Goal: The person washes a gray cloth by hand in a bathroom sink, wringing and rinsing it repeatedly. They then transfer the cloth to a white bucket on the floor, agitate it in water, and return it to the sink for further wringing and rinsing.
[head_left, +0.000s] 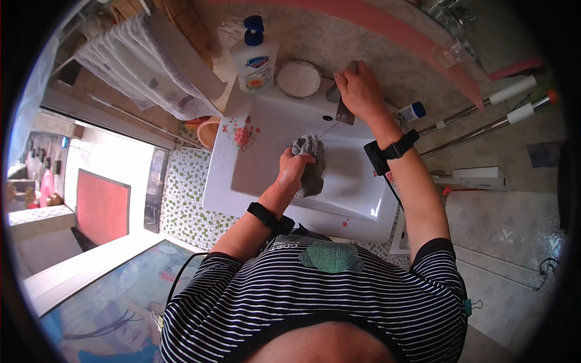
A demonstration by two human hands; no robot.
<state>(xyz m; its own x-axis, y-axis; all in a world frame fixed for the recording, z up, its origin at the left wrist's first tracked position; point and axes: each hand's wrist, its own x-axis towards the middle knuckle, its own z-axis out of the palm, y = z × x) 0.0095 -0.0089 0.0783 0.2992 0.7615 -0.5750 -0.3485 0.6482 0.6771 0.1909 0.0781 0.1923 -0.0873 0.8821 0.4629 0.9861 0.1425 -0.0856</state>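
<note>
Over the white sink basin, my left hand is closed around a bunched grey cloth. The cloth's lower part hangs down into the basin. At the sink's back edge, my right hand grips the lever of the faucet, fingers curled over it. A thin line, seemingly water, runs from the spout toward the cloth.
Behind the sink stand a white pump bottle with a blue cap and a round white dish. A blue-capped container sits right of the faucet. A grey towel hangs at left; metal poles lean at right.
</note>
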